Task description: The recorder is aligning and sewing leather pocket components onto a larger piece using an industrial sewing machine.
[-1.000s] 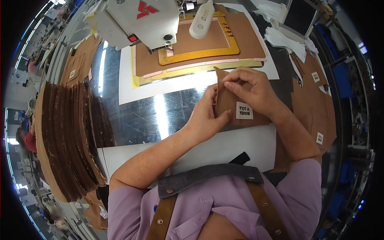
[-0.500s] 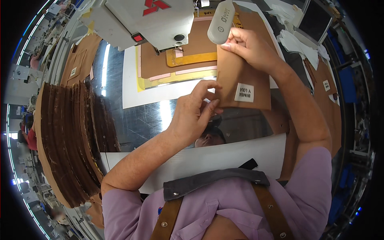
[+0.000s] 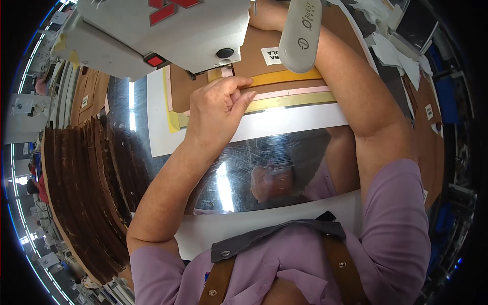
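Note:
My left hand (image 3: 217,104) rests at the near side of a sewing template, its thumb and forefinger apart and nothing between them. The fingertips touch or hover just over a yellow strip (image 3: 284,76) there. My right hand (image 3: 267,15) reaches to the far side, beyond an oval white lamp (image 3: 301,46); the sewing machine head (image 3: 203,38) hides its fingers. A brown leather-like piece with a white label (image 3: 270,56) lies within the template's yellow frame. Pink strips (image 3: 269,94) and a pale yellow border (image 3: 269,103) edge the template, on a white sheet (image 3: 305,118).
A tall stack of brown pieces (image 3: 86,188) stands at the left, with labelled brown pieces (image 3: 91,94) behind it. More brown pieces (image 3: 432,132) lie at the right, below crumpled white paper (image 3: 389,53) and a dark screen (image 3: 419,23). The shiny metal table (image 3: 239,173) reflects me.
The labelled brown piece has gone from my hands onto the template. My right hand has moved far forward behind the lamp; my left has shifted left and forward to the strip.

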Motion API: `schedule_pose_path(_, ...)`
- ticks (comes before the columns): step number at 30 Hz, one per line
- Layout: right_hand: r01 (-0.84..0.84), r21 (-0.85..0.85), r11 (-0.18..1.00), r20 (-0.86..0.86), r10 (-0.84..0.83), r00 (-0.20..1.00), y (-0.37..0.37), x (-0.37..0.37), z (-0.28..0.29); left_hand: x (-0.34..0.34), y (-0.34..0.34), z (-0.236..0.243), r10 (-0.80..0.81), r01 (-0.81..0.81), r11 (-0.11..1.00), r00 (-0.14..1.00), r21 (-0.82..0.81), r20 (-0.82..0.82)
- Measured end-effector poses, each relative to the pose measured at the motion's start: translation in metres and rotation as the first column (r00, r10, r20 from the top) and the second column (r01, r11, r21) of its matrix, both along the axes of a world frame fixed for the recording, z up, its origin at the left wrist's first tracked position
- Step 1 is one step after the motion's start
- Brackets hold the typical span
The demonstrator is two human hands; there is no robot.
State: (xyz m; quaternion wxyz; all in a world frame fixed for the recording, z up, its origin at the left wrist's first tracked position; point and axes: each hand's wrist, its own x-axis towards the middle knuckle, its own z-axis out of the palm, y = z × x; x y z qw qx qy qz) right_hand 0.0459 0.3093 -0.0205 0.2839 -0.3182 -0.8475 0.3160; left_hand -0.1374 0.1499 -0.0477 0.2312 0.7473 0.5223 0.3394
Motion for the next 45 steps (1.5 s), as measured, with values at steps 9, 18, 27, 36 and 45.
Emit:
schedule_pose_path(9, -0.028, 0.009, 1.000, -0.079, 0.029, 0.996, 0.009, -0.006, -0.006, -0.018, 0.002, 0.001, 0.031, 0.111, 0.945, 0.906, 0.307, -0.422)
schedule_pose_path(18, 0.014, 0.019, 1.000, -0.209, -0.009, 0.978, 0.042, -0.008, -0.017, -0.064, 0.037, -0.009, -0.161, 0.228, 0.959, 0.926, 0.169, -0.340)
schedule_pose_path(27, 0.082, 0.169, 0.982, 0.092, -0.099, 0.991, 0.082, -0.025, -0.051, -0.108, 0.112, -0.022, 0.231, -0.203, 0.960, 0.964, 0.193, -0.131)
schedule_pose_path(36, 0.120, 0.147, 0.982, 0.175, -0.145, 0.974, 0.064, -0.020, -0.040, -0.100, 0.178, -0.037, 0.159, -0.158, 0.987, 0.987, 0.009, -0.026)
schedule_pose_path(45, 0.184, 0.260, 0.948, 0.199, -0.239, 0.950, 0.061, -0.027, -0.041, -0.111, 0.242, -0.054, 0.132, -0.111, 0.979, 0.984, -0.170, 0.117)
